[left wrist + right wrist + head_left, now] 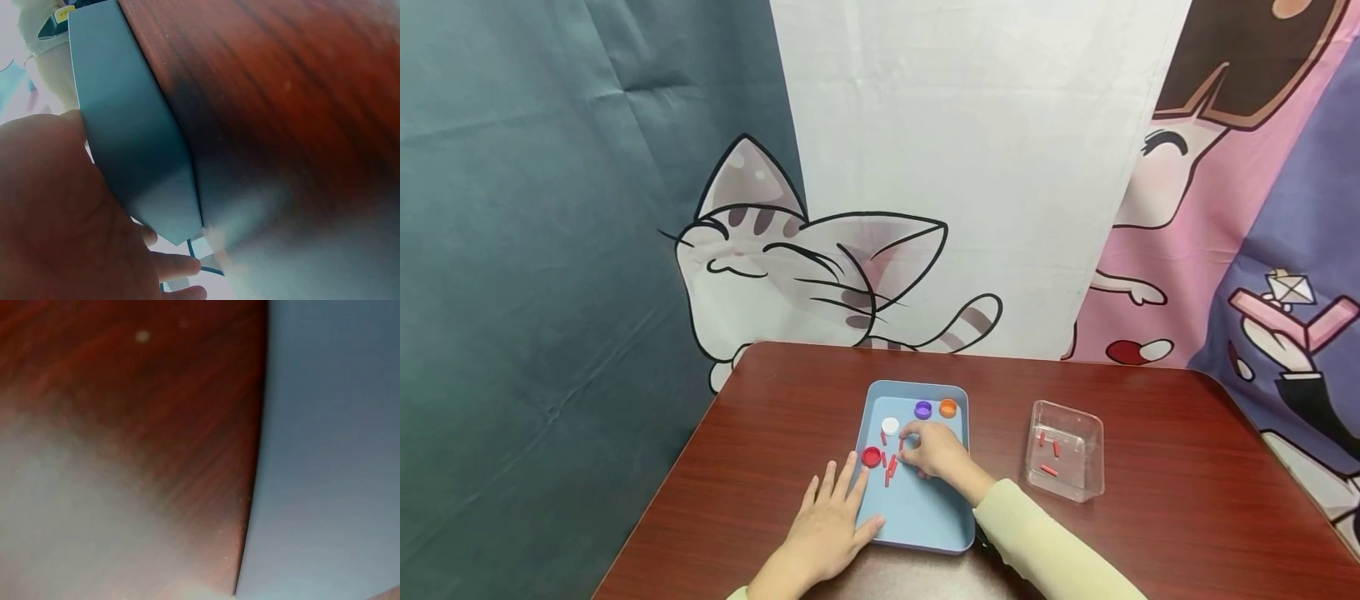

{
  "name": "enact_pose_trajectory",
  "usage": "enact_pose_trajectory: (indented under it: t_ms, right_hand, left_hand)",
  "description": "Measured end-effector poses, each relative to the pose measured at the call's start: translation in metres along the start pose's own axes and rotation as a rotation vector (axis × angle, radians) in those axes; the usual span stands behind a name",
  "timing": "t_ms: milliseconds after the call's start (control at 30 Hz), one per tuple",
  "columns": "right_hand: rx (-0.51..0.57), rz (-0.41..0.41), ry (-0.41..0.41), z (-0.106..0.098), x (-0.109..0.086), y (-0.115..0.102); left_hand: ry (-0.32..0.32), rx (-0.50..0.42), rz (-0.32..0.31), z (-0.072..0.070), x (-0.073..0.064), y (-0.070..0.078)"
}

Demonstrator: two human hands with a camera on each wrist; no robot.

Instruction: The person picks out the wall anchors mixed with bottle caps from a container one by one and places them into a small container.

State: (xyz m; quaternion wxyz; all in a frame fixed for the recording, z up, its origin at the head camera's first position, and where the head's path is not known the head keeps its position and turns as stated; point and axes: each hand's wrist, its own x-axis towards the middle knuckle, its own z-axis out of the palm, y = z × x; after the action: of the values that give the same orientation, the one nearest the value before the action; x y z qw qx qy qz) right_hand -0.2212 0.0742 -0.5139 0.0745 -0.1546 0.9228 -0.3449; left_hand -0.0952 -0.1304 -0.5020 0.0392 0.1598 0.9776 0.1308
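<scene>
A light blue tray [917,525] sits on the table in the head view. My right hand [943,452] reaches over its right side and pinches a short red stick [902,445] between thumb and fingers. Several more red sticks [887,477] lie loose to the left of those fingertips. Close to them are a red round cap [871,457] and a white one [890,427]. With fingers spread, my left hand [829,527] rests at the tray's left edge. The left wrist view shows that palm [56,212] against the tray's outer wall [131,119].
Purple [922,409] and orange [948,407] round caps stand at the tray's far right corner. Right of the tray, a clear plastic box [1078,493] holds 3 red sticks [1049,470] on the brown wooden table [1180,500]. Printed curtains [985,167] hang behind the table.
</scene>
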Motion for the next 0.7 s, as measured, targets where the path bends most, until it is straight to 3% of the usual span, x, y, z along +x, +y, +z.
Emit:
enact_pose_trajectory:
  t_ms: [533,700]
  right_hand:
    - [-0.04,0.012,0.031,0.0034,0.0026,-0.0018]
    - [-0.003,0.005,0.044,-0.0015,0.0004,-0.006]
  left_hand:
    - [-0.007,-0.012,-0.011,-0.0001,-0.0007,0.0005]
    - [0.0,-0.005,-0.008,0.0,-0.0003,0.0001]
